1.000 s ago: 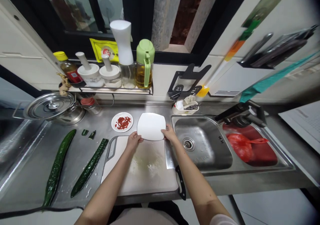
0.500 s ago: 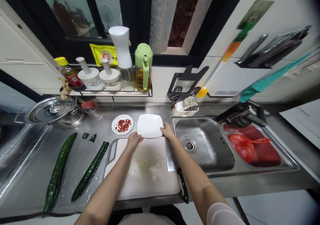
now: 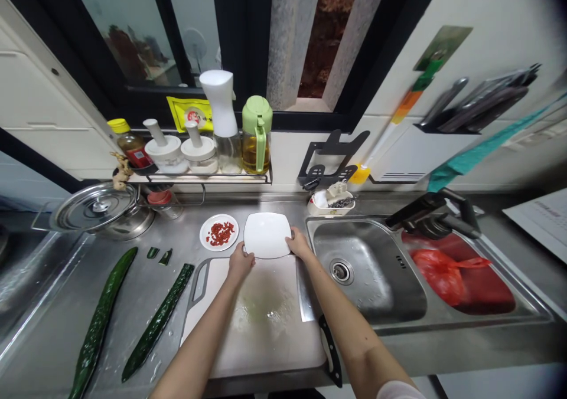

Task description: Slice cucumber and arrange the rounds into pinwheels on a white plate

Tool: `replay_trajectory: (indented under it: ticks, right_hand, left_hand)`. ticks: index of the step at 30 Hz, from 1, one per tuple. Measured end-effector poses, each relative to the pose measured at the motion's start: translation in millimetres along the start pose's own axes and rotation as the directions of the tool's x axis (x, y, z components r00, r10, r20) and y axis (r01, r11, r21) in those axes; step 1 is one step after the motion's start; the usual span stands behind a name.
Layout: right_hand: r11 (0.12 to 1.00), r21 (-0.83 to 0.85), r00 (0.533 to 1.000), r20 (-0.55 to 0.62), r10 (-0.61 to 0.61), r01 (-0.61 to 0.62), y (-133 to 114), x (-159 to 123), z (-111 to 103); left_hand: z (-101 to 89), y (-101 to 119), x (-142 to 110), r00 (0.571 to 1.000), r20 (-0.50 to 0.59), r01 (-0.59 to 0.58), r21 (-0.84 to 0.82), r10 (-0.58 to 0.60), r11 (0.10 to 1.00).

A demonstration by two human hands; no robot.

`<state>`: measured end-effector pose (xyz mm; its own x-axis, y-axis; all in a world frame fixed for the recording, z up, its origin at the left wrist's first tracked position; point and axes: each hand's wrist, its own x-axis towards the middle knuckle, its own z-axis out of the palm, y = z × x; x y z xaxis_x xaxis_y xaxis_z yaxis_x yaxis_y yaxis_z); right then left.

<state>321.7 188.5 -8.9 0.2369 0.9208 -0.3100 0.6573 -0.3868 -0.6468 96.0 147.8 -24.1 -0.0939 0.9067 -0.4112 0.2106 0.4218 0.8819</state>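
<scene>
A white, rounded-square plate (image 3: 267, 235) lies just behind the cutting board (image 3: 266, 343). My left hand (image 3: 241, 261) is closed on its front left corner, and my right hand (image 3: 299, 244) grips its right edge. To the plate's left is a small round dish (image 3: 234, 222) of chopped red pieces (image 3: 220, 234). The board is wet, with a faint green stain. A knife (image 3: 330, 352) lies along the board's right side, its blade partly under my right forearm. One cucumber (image 3: 158, 323) with its end cut off lies left of the board, beside a longer whole cucumber (image 3: 103, 322).
Two cucumber ends (image 3: 165, 257) lie on the steel counter. A lidded pot (image 3: 101, 207) stands at the back left. Above is a rack (image 3: 208, 179) with an oil jug (image 3: 256, 136) and seasoning jars. On the right are a sink (image 3: 367, 275) and a red bag (image 3: 443, 275).
The view has tilted upward a little, so everything sits lower in the picture. Both hands stay on the plate, and my left hand has shifted slightly round its corner.
</scene>
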Motion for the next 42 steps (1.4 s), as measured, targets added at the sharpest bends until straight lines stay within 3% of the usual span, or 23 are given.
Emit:
replay_trajectory:
  ticks: [4, 12, 23, 26, 29, 32, 36, 39, 42]
  right_hand:
    - [0.997, -0.072, 1.0, 0.014, 0.004, -0.003, -2.7, 0.3, -0.1]
    - [0.978, -0.208, 0.999, 0.035, 0.028, -0.02, -15.4, -1.8, -1.3]
    - [0.93, -0.365, 0.997, 0.056, 0.056, -0.032, -29.6, -7.6, -7.0]
    - [0.922, -0.387, 0.999, 0.027, 0.036, -0.023, -31.7, -19.0, -13.1]
    - [0.939, -0.343, 0.995, -0.086, -0.043, 0.011, -22.5, -40.1, -19.6]
    - [0.961, -0.257, 0.984, -0.115, -0.135, 0.102, 3.1, -69.8, -25.3]
    - [0.977, -0.19, 0.972, -0.189, -0.137, 0.101, 51.4, -113.3, -30.0]
    - [0.976, -0.2, 0.969, -0.21, -0.133, 0.09, 81.0, -141.6, -31.3]
    - [0.971, -0.213, 0.975, -0.167, -0.147, 0.11, 96.3, -163.5, -33.0]
  left_hand:
    - [-2.8, 9.6, -4.6, 0.998, -0.051, -0.019, 0.205, 0.03, 0.979]
    - [-4.9, 22.4, -10.1, 0.998, -0.056, 0.0, 0.274, 0.016, 0.962]
    - [-4.1, 29.1, -17.8, 0.997, -0.07, 0.027, 0.25, -0.01, 0.968]
    - [-6.4, 30.6, -22.9, 0.994, -0.109, 0.004, 0.284, 0.028, 0.959]
    - [-12.7, 27.7, -36.4, 0.987, -0.125, -0.062, 0.297, 0.103, 0.953]
    - [-26.4, 14.2, -59.1, 0.978, -0.124, -0.141, 0.201, 0.167, 0.97]
    - [-63.5, -15.2, -90.4, 0.935, -0.256, -0.211, 0.154, 0.245, 0.965]
    - [-102.8, -32.6, -105.5, 0.878, -0.357, -0.199, 0.334, 0.319, 0.921]
    - [-138.9, -39.6, -112.5, 0.832, -0.415, -0.096, 0.546, 0.369, 0.832]
